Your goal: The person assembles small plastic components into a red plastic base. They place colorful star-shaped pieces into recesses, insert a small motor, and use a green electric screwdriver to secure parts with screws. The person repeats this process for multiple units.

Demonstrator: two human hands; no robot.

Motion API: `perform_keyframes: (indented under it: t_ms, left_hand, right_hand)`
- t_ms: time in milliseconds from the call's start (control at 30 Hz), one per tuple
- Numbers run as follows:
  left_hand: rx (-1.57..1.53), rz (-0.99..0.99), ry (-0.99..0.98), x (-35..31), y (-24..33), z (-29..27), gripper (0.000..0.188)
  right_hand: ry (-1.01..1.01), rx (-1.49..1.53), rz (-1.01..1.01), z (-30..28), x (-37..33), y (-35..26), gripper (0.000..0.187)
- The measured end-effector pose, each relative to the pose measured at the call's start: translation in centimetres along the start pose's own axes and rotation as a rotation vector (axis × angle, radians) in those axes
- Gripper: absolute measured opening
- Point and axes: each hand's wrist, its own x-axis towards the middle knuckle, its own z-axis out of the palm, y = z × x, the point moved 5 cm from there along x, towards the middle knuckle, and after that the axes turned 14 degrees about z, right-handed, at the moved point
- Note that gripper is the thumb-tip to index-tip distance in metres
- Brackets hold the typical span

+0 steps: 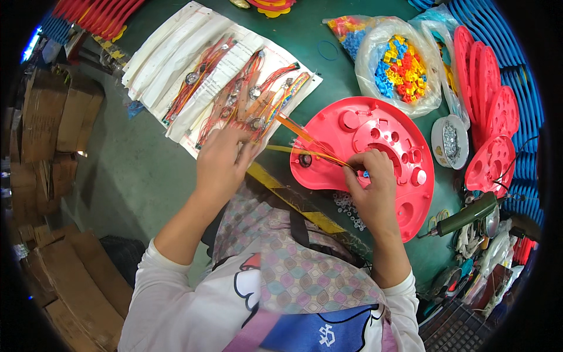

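Observation:
A red, rounded plastic shell [334, 117] with round holes and raised rings lies on the table before me. Over it, my right hand [375, 179] is closed in a pinch on thin coloured wires [331, 157] that run left across the shell. A small blue piece shows at its fingertips. On the shell's left end sits a dark round part [305, 159]. My left hand [224, 155] has curled fingers at the near edge of wired electronic parts [234, 100], laid on white sheets [176, 53]. What its fingertips hold is hidden. An orange strip [296, 127] spans from the sheets toward the shell.
Clear bags of yellow, red and blue plastic pieces [404, 67] stand at the back. To the right are a white bowl of screws [450, 141], stacked red shells [484, 88] and a green electric screwdriver [466, 214]. Small white rings [350, 208] lie near the table edge. Cardboard boxes [82, 270] fill the left.

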Motion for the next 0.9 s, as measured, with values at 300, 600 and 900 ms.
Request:
perform_keyframes:
  t_ms: [300, 600, 900]
  left_hand:
    - [0.104, 0.396, -0.233, 4.9, 3.7, -2.1, 0.031]
    - [-0.076, 0.475, -0.190, 7.4, 3.5, 2.1, 0.018]
    - [-0.097, 0.546, -0.221, 8.1, 4.6, 1.8, 0.026]
  right_hand:
    - [0.217, 0.062, -0.086, 0.2, -2.2, -0.5, 0.022]
    - [0.210, 0.076, -0.107, 1.4, -2.5, -0.3, 0.020]
    - [0.191, 0.107, -0.064, 1.9, -2.5, 0.4, 0.022]
